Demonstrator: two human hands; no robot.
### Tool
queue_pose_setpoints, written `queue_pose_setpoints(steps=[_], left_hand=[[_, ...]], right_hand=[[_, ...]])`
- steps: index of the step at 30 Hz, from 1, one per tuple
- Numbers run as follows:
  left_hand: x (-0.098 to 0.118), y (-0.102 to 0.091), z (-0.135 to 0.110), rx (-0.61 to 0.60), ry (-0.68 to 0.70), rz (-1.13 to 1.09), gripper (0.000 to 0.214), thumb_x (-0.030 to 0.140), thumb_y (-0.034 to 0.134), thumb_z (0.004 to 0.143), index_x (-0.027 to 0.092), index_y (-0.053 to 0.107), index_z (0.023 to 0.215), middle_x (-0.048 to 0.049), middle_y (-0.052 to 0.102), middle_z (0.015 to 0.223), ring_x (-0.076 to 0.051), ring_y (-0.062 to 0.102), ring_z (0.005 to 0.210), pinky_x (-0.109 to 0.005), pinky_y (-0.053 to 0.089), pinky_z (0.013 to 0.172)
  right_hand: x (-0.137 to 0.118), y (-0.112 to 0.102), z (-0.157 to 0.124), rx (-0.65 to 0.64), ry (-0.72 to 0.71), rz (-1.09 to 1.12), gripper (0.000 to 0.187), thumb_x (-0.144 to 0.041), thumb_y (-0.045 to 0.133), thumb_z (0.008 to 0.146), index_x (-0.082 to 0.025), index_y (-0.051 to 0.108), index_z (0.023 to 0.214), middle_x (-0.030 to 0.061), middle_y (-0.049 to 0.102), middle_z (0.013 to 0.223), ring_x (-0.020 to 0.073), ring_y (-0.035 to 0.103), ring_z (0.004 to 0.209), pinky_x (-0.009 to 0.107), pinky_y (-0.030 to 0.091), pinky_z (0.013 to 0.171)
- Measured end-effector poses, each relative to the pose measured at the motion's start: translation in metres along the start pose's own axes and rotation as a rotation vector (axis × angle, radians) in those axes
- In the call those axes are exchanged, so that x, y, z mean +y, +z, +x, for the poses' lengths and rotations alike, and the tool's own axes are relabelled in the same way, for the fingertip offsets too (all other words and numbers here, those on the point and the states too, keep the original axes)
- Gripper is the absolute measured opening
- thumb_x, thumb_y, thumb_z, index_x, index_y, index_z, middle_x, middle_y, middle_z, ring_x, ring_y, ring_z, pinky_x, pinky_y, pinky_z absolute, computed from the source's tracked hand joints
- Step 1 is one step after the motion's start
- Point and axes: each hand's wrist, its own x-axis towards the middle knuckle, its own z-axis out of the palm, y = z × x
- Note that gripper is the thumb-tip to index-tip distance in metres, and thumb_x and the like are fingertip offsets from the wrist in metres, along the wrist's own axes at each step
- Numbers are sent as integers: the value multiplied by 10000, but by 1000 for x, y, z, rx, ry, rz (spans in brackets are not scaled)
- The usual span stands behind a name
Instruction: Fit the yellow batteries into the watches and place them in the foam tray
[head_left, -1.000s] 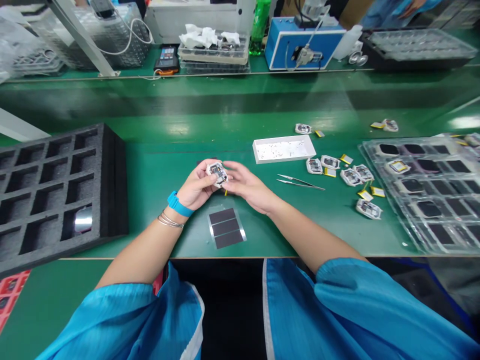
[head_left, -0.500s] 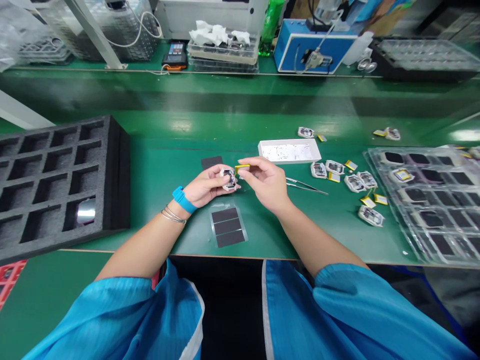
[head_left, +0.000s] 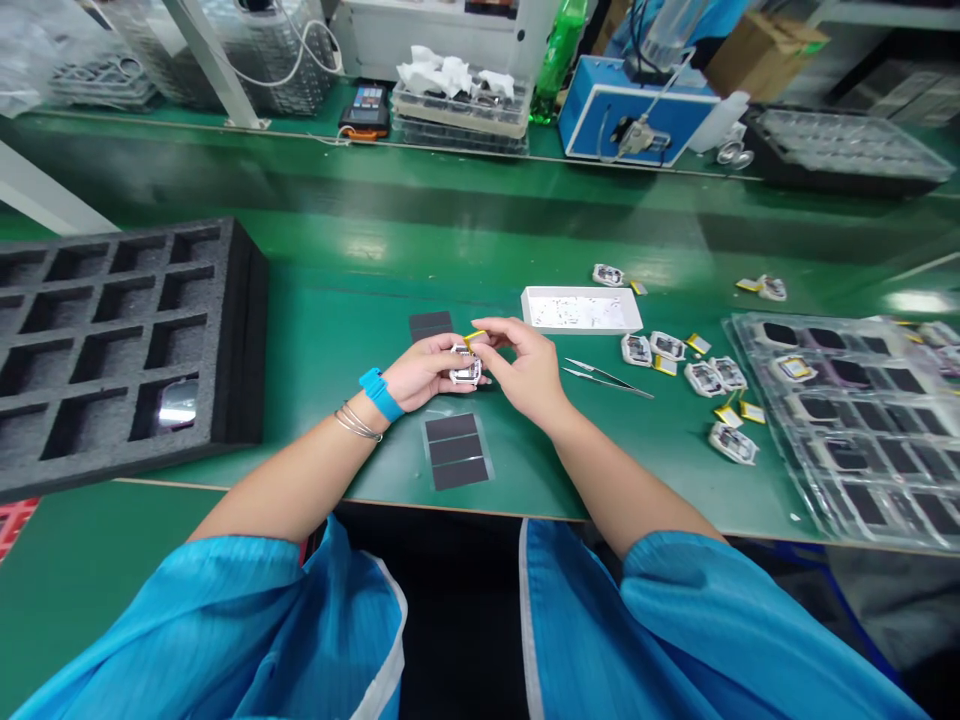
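Note:
Between the thumb and fingers of my left hand (head_left: pixel 420 374) is a small white device housing (head_left: pixel 466 372) with its electronics showing. My right hand (head_left: pixel 525 372) pinches a small yellow-edged battery (head_left: pixel 475 337) at the housing's upper edge; its fingers hide part of the battery, and I cannot tell whether it touches the housing. Below my hands lies a clear sheet with black adhesive pads (head_left: pixel 456 451). A dark pad (head_left: pixel 430 326) lies just behind my left hand. Metal tweezers (head_left: pixel 609 378) rest to the right of my right hand.
A shallow white box (head_left: pixel 582 311) with tiny bits stands behind the tweezers. Several open housings (head_left: pixel 705 378) with batteries lie on the right. Stacked clear trays (head_left: pixel 817 470) fill the far right, and a black foam tray (head_left: pixel 240 330) the left. Equipment such as a blue machine (head_left: pixel 637 110) lines the shelf.
My right hand has brought the battery closer to the housing, lower and further left. The housing has turned in my left hand, showing more of its face. The whole view has shifted slightly.

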Motion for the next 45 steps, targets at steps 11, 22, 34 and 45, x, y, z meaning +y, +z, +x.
queue_pose_setpoints(steps=[11, 22, 34, 45], left_hand=[[22, -29, 13, 335, 172, -98, 140, 74, 662, 751, 136, 587, 851, -68, 754, 835, -154, 727, 761, -399, 596, 862], [16, -23, 15, 353, 168, -183, 106, 44, 592, 805, 130, 603, 866, -66, 744, 804, -135, 696, 742, -363, 569, 871], [18, -19, 14, 392, 167, -195, 119, 43, 555, 844, 147, 577, 897, -31, 741, 796, -127, 695, 755, -396, 553, 928], [14, -15, 13, 421, 214, -97, 123, 54, 601, 792, 136, 595, 883, -39, 729, 802, -126, 683, 713, -318, 586, 797]], right_hand=[[23, 18, 28, -279, 92, -400, 91, -135, 646, 797, -194, 713, 783, 49, 683, 893, 196, 637, 847, 403, 528, 896], [34, 25, 29, -299, 31, -528, 132, -114, 666, 812, -188, 737, 894, 79, 635, 986, 246, 612, 982, 469, 476, 1003], [38, 37, 32, -225, 95, -551, 126, -126, 640, 859, -180, 691, 757, 99, 595, 1023, 267, 549, 1020, 481, 434, 1021], [10, 7, 11, -44, -272, -286, 116, -288, 579, 935, -235, 609, 837, 72, 696, 1046, 243, 617, 1044, 452, 471, 972]])
